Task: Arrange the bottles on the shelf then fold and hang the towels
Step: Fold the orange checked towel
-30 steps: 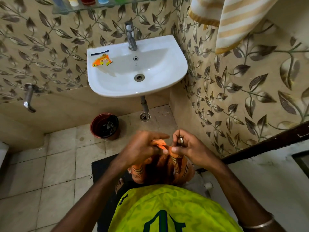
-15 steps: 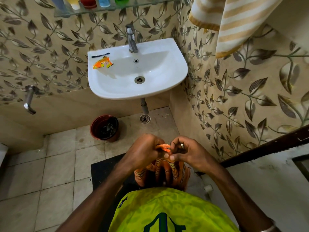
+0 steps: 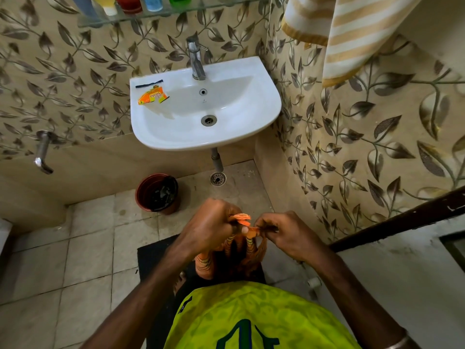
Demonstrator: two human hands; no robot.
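Observation:
An orange towel with dark stripes point(image 3: 234, 258) hangs bunched in front of my body, low in the middle of the view. My left hand point(image 3: 211, 227) grips its fringed top edge. My right hand point(image 3: 284, 235) pinches the same edge a little to the right, close to the left hand. A beige and white striped towel point(image 3: 352, 34) hangs on the right wall at the top. Several bottles point(image 3: 130, 3) stand in a row on the glass shelf point(image 3: 151, 17) above the sink; only their bases show.
A white sink point(image 3: 251, 127) with a chrome tap point(image 3: 196, 59) juts from the wall; an orange sachet point(image 3: 152, 95) lies on its rim. A brown bin point(image 3: 158, 192) sits on the tiled floor below. A wall tap point(image 3: 42, 152) sticks out left. A dark door frame point(image 3: 402, 217) runs right.
The view has tilted up slightly, so the shelf shows more. My hands have drawn a little apart along the towel's top edge, and the fringe now sticks up between them.

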